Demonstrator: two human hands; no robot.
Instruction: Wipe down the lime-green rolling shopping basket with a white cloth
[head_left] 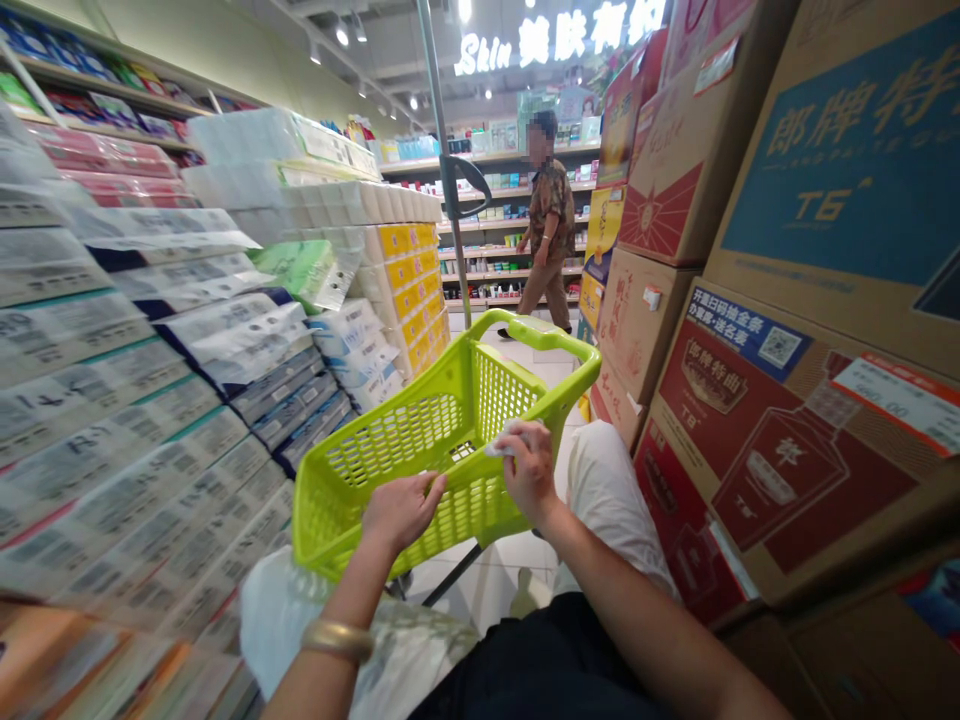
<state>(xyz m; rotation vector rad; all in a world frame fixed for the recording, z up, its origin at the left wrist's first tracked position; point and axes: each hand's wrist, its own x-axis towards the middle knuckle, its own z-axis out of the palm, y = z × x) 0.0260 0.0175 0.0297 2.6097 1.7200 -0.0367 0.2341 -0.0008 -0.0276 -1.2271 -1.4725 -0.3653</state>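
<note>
The right hand (531, 470) is closed around a crumpled white wipe (498, 446) at the near rim of the green shopping basket (480, 505), while the left hand (401, 508) lies bent over the same rim; its fingertips are hidden, so I cannot tell whether it grips. The wipe looks thin and could snag or tear on the slotted wall if pulled hard across the openings. Because the basket appears to ride on a wheeled frame, uneven pressure from the two hands might roll or swing it, perhaps knocking the stacked paper packs (150, 390) on one side or the cartons (750, 410) on the other. The basket itself stands directly before the person, slanting across the aisle: bright lime plastic, a smooth rounded rim, rows of slots along the walls, and a looped handle (574, 345) at its far end. Beyond it, another person (553, 215) walks past shelves (480, 225).
</note>
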